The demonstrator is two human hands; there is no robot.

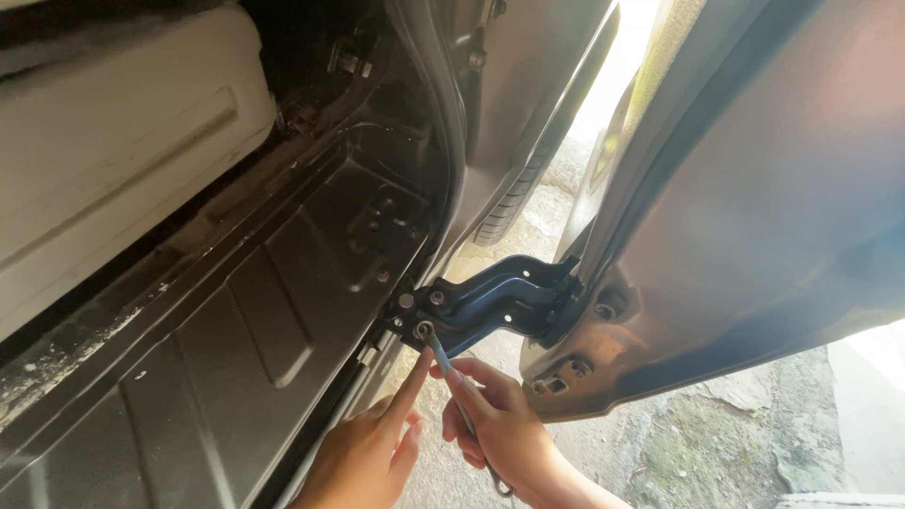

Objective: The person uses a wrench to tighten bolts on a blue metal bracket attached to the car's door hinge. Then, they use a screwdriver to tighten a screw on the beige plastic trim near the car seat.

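Two hands work below the dark door hinge (490, 302): the right hand (504, 429) grips a wrench (452, 391) on its bolt (423, 329). The left hand (372, 452), loose, points one finger there. The wrench's far end is partly hidden.

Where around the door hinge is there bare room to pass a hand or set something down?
Free: the ribbed floor panel left of the hinge bracket, and the ground under the door. Crowded: the bracket's lower bolt, where the left hand, right hand and wrench meet.

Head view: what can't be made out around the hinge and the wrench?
- Wrench handle: covered by the right hand.
- Wrench head on the hinge bolt: too small to tell how it seats.
- Left hand: wrist cut by the bottom edge.
- Gap past the door: blown out by glare.
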